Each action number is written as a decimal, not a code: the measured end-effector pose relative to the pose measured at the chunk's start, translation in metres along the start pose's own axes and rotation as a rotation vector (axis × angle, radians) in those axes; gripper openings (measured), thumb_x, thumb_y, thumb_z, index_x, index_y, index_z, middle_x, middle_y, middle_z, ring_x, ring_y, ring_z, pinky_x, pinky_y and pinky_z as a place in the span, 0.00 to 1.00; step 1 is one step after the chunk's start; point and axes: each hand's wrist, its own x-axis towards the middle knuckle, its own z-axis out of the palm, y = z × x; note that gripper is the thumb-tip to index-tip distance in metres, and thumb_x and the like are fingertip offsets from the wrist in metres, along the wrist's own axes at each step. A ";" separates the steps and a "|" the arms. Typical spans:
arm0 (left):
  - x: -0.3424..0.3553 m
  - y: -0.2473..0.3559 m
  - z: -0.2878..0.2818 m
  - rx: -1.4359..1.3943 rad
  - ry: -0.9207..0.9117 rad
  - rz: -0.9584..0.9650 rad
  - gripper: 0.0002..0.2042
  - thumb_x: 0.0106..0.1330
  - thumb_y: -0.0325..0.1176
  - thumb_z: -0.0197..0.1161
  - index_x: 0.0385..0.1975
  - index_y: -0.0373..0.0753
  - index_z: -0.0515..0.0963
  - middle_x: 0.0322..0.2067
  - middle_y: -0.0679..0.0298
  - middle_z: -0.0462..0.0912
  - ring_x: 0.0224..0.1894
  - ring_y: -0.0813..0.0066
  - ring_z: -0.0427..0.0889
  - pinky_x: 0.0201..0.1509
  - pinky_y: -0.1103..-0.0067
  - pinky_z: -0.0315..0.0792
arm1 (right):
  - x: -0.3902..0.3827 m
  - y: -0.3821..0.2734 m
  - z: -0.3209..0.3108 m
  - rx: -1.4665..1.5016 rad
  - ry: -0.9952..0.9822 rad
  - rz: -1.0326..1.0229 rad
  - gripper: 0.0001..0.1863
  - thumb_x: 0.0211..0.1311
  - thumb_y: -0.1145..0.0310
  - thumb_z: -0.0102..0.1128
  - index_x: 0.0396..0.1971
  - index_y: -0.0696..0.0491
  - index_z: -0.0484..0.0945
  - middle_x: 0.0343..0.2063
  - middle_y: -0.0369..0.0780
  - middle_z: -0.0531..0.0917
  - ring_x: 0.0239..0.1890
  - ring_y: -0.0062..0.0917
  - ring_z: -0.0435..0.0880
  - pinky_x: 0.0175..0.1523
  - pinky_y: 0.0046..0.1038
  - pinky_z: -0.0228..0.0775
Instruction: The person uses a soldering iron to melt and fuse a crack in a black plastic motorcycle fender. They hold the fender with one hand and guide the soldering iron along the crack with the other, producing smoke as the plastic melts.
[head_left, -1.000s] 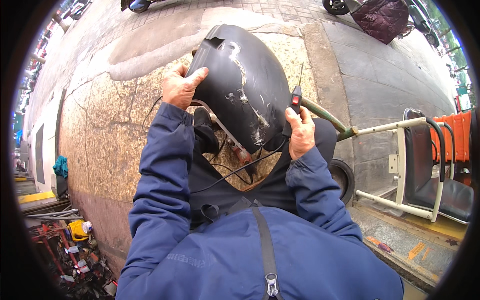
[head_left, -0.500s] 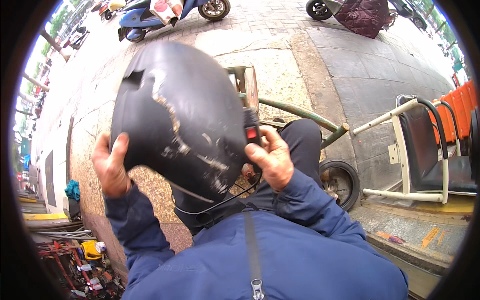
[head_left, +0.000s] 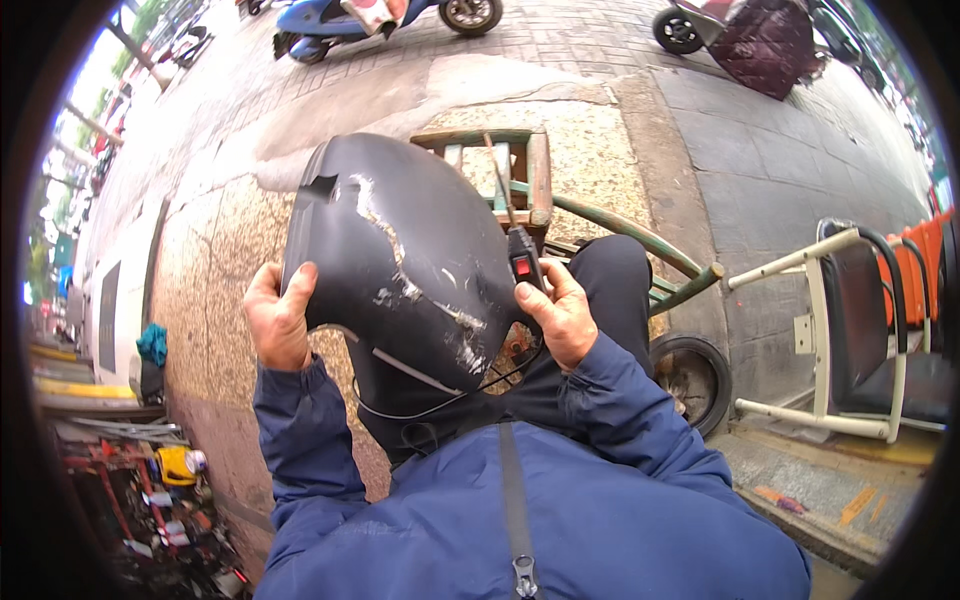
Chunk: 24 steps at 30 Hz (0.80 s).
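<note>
A curved black plastic shell point(head_left: 410, 230), scuffed and notched at its upper left, is tilted above my lap. A rough, pale, melted-looking seam runs down its face. My left hand point(head_left: 282, 315) grips the shell's left edge, thumb on top. At the right edge, my right hand point(head_left: 562, 312) is closed around a soldering iron point(head_left: 522, 258). Its black handle has a red switch, and its thin metal rod points away from me. Whether the right fingers also pinch the shell is hidden. A dark cord point(head_left: 430, 411) loops below the shell.
Beyond the shell stands a worn wooden stool point(head_left: 540, 180) with a greenish bar point(head_left: 640, 235). A small wheel point(head_left: 692, 380) lies by my right knee. A black-padded chair point(head_left: 850, 320) is at right, red tools and clutter point(head_left: 150, 500) at lower left. Scooters point(head_left: 350, 20) are parked at the back.
The shell and both hands have shifted slightly right and lower in view as the view itself moved. The iron's metal rod and more of the stool now show. Both grips are unchanged.
</note>
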 end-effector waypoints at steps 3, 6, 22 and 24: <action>0.002 -0.007 -0.005 0.015 0.016 -0.049 0.11 0.67 0.32 0.72 0.29 0.41 0.75 0.27 0.74 0.77 0.28 0.88 0.69 0.35 0.86 0.65 | 0.009 0.003 0.004 -0.008 0.003 -0.103 0.16 0.72 0.66 0.66 0.53 0.54 0.75 0.31 0.28 0.80 0.30 0.09 0.69 0.34 0.17 0.63; -0.004 -0.018 -0.014 0.004 0.033 -0.086 0.10 0.67 0.32 0.72 0.28 0.41 0.75 0.27 0.75 0.76 0.28 0.88 0.69 0.35 0.86 0.64 | 0.012 0.002 0.002 -0.066 0.019 -0.026 0.14 0.71 0.68 0.67 0.51 0.55 0.76 0.32 0.29 0.78 0.30 0.09 0.70 0.35 0.16 0.63; -0.005 -0.037 -0.011 -1.095 -0.274 -0.137 0.25 0.65 0.35 0.64 0.61 0.29 0.75 0.56 0.51 0.83 0.58 0.54 0.81 0.67 0.58 0.71 | -0.024 -0.037 0.026 -0.443 -0.084 -0.187 0.16 0.69 0.69 0.69 0.51 0.59 0.76 0.36 0.38 0.86 0.35 0.18 0.83 0.42 0.24 0.77; -0.020 -0.047 0.002 -1.173 -0.226 -0.133 0.24 0.62 0.34 0.68 0.59 0.34 0.77 0.56 0.52 0.83 0.59 0.53 0.81 0.66 0.56 0.72 | -0.025 -0.033 0.031 -0.509 -0.075 -0.171 0.16 0.70 0.70 0.68 0.51 0.60 0.75 0.36 0.38 0.85 0.35 0.18 0.84 0.40 0.23 0.77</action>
